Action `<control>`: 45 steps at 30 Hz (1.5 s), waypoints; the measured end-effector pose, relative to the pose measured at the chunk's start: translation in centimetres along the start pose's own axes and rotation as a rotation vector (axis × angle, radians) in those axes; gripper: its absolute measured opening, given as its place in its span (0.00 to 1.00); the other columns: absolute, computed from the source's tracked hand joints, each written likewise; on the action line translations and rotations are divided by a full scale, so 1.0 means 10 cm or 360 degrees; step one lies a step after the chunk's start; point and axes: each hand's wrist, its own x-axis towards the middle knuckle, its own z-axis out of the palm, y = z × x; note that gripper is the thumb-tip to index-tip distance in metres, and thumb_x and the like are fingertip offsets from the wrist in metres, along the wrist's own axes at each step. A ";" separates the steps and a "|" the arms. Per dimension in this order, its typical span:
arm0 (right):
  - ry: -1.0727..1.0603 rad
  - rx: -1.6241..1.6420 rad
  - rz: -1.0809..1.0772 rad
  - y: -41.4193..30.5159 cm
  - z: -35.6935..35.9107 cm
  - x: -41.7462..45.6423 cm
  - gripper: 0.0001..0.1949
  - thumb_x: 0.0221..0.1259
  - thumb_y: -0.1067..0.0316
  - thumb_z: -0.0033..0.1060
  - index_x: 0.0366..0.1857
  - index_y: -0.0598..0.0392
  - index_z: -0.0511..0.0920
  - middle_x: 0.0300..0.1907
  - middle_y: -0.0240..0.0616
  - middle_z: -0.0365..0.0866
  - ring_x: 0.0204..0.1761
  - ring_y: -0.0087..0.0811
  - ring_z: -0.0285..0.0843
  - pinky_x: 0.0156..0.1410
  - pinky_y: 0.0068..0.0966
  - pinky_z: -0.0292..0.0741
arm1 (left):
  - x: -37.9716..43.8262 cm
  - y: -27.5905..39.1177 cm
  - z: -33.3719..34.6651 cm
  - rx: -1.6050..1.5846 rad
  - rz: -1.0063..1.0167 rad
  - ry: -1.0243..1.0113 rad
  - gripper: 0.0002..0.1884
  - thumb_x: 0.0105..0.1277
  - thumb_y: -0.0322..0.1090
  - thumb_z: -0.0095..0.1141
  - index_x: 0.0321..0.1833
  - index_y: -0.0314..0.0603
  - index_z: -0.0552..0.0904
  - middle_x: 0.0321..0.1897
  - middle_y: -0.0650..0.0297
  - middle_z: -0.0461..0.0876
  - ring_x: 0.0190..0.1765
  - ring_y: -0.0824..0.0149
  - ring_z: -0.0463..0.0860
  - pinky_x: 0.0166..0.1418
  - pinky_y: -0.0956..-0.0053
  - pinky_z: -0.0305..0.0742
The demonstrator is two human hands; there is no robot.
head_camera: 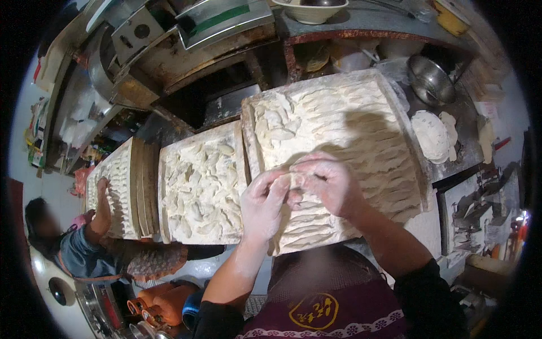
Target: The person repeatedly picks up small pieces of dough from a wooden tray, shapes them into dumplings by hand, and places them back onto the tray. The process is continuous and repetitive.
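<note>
My left hand [263, 205] and my right hand [334, 184], both dusted with flour, meet above a floured wooden tray [250, 140]. A small pale piece of dough [293, 180] is pinched between their fingertips, mostly covered by the fingers. Under the hands, long pinched dough pieces [311, 220] lie in rows across the tray. Several flatter, loose dough pieces [277, 127] are heaped in its upper left corner. To the left stands a second tray [162, 186], where flattened dough pieces [197, 212] are scattered in flour.
Farther left, another person [91, 254] reaches over stacked trays [144, 190] of dough pieces. A steel bowl [432, 80] and a flour-covered mound [430, 135] sit right of my tray. Behind runs a shelf holding a pale bowl [311, 12]. Orange gas cylinders [165, 301] stand low at left.
</note>
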 end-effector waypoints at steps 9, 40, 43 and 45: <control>-0.0412 -0.0349 0.0607 0.24 -0.12 -0.18 0.15 0.62 0.62 0.62 0.49 0.57 0.85 0.39 0.45 0.87 0.41 0.37 0.86 0.49 0.31 0.81 | 0.05 -0.38 -0.29 0.0235 -0.0048 -0.0401 0.11 0.70 0.26 0.57 0.54 0.34 0.84 0.49 0.55 0.84 0.41 0.72 0.84 0.44 0.78 0.82; -0.0089 -0.1257 -0.0401 1.25 0.18 1.09 0.08 0.57 0.65 0.65 0.37 0.55 0.82 0.43 0.41 0.78 0.38 0.41 0.77 0.47 0.37 0.76 | 1.65 -0.19 -0.67 0.2040 0.0875 -0.0583 0.21 0.60 0.42 0.66 0.54 0.39 0.82 0.54 0.51 0.80 0.59 0.50 0.78 0.64 0.60 0.74; -0.0004 -0.0375 0.0373 0.86 -0.01 1.06 0.09 0.56 0.63 0.64 0.33 0.57 0.79 0.37 0.37 0.79 0.33 0.37 0.76 0.41 0.34 0.74 | 1.67 -0.21 -0.72 0.1823 0.0837 -0.0490 0.25 0.60 0.46 0.65 0.56 0.38 0.82 0.60 0.49 0.77 0.64 0.47 0.74 0.68 0.57 0.70; 0.0154 -0.0294 0.0384 0.76 -0.34 1.03 0.10 0.61 0.63 0.61 0.40 0.57 0.81 0.40 0.35 0.82 0.36 0.31 0.80 0.43 0.30 0.76 | 1.69 -0.25 -0.77 0.2106 0.0770 -0.0337 0.27 0.60 0.50 0.65 0.57 0.39 0.81 0.63 0.47 0.75 0.66 0.46 0.72 0.71 0.55 0.67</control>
